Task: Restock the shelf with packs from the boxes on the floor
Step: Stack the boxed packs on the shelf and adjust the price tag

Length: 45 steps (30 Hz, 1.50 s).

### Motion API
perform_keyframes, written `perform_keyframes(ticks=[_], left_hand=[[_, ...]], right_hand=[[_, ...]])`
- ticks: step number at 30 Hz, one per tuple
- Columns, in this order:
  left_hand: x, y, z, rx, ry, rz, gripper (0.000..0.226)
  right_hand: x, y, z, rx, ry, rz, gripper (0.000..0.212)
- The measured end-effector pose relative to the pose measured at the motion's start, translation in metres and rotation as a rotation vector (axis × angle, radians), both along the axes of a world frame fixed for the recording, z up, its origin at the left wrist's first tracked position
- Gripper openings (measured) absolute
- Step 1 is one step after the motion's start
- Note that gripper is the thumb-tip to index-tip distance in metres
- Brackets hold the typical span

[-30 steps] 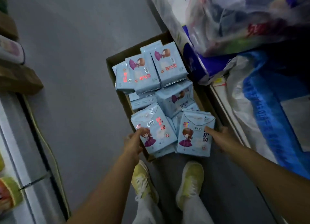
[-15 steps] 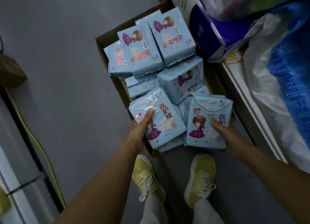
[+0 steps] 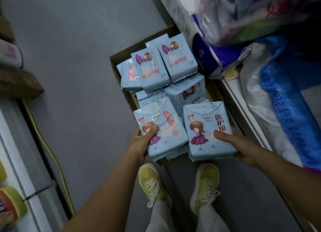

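Packs, one in each hand: the left hand [image 3: 141,143] grips a light-blue pack [image 3: 160,131], thumb pressed on its front, and the right hand [image 3: 238,145] clutches another pack [image 3: 208,131] the same way. Both sit over the near end of the cardboard box [image 3: 121,57] on the grey floor [image 3: 78,75], more packs [image 3: 165,68] piled behind. Yellow shoes [image 3: 205,183] stand below.

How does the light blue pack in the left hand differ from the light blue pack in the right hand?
The left-hand light blue pack tilts and has its cartoon girl's face under the left hand's thumb; the right-hand light blue pack sits straighter, its girl fully visible beside the right hand's thumb. Both share the same red lettering.
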<state>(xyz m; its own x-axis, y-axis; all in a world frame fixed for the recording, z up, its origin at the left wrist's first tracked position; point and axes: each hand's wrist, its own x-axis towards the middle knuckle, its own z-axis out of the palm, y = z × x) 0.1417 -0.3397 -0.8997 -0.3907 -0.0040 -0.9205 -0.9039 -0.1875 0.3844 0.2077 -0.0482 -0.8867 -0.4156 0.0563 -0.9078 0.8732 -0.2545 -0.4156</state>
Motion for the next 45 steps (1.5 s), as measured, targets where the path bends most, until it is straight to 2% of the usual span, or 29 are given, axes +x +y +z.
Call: perform_keyframes(ticks=[2,4,7,9,12,16,18,20,22,25,26,29,31,33,34,37,40,45], left_hand=[[-0.005,-0.005,0.026,0.009,-0.007,-0.019,0.110],[-0.011,-0.006,0.062,0.037,0.007,-0.060,0.117],[-0.018,-0.005,0.107,0.082,0.051,-0.070,0.085],[-0.023,-0.005,0.139,0.086,0.081,-0.083,0.076],[-0.033,-0.008,0.192,0.111,0.125,-0.121,0.074],[-0.048,-0.014,0.255,0.147,0.188,-0.145,0.073],[-0.055,-0.017,0.284,0.146,0.229,-0.164,0.081],[-0.063,-0.019,0.321,0.150,0.292,-0.176,0.096],[-0.071,-0.021,0.351,0.153,0.345,-0.190,0.110],[-0.082,-0.024,0.398,0.165,0.416,-0.211,0.114],[-0.086,-0.025,0.411,0.172,0.438,-0.226,0.112],[-0.095,-0.025,0.461,0.214,0.504,-0.279,0.099],[-0.100,-0.023,0.489,0.245,0.549,-0.301,0.109],[-0.103,-0.018,0.522,0.274,0.590,-0.319,0.115],[-0.103,-0.015,0.538,0.284,0.608,-0.327,0.110],[-0.106,-0.007,0.579,0.327,0.648,-0.306,0.073],[-0.110,0.000,0.614,0.314,0.712,-0.349,0.096],[-0.114,0.011,0.661,0.356,0.794,-0.439,0.067]], right_hand=[[-0.006,0.004,0.025,-0.021,0.015,0.033,0.074],[-0.014,0.008,0.060,-0.037,0.044,0.053,0.069],[-0.027,0.011,0.106,-0.046,0.092,0.050,0.047],[-0.037,0.011,0.140,-0.048,0.126,0.055,0.041],[-0.051,0.011,0.193,-0.025,0.187,0.063,0.055],[-0.064,0.006,0.258,0.022,0.280,0.085,0.087],[-0.067,0.003,0.290,0.023,0.323,0.069,0.075],[-0.069,-0.001,0.326,0.034,0.363,0.041,0.072],[-0.071,-0.006,0.357,0.046,0.398,0.030,0.079],[-0.074,-0.013,0.406,0.088,0.467,0.002,0.102],[-0.074,-0.014,0.421,0.100,0.496,-0.003,0.103],[-0.071,-0.018,0.474,0.132,0.590,-0.027,0.078],[-0.068,-0.019,0.502,0.164,0.642,-0.057,0.069],[-0.062,-0.021,0.531,0.206,0.695,-0.095,0.071],[-0.059,-0.022,0.546,0.221,0.713,-0.112,0.072],[-0.050,-0.021,0.583,0.267,0.765,-0.169,0.081],[-0.039,-0.021,0.616,0.352,0.785,-0.186,0.091],[-0.014,-0.022,0.664,0.397,0.807,-0.214,0.069]])
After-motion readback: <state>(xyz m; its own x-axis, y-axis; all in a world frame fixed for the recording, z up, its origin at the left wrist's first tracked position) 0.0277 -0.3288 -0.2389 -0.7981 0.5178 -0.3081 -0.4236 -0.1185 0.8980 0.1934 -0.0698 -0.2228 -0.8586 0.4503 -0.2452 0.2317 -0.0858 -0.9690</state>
